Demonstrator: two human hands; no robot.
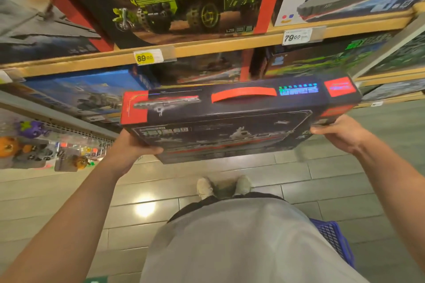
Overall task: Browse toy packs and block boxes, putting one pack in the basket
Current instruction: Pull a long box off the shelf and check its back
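I see both hands out in front of the shelves, carrying a large dark block box (232, 119) between them, its top edge with the red carry handle (243, 94) turned up toward the camera. The left hand (132, 147) clamps the box's lower left corner, thumb curled over the printed face and fingers hidden underneath. The right hand (338, 131) grips the right end the same way, thumb laid on the front near the red corner. The box hangs in the air just in front of the lower shelf, well above the tiled floor. On the shelf above stands a box showing a green truck (184, 0), with a yellow 89.00 price tag (148, 57) on the shelf edge below it. The blue basket (333, 241) sits on the floor behind my right hip, partly hidden by the grey shirt.
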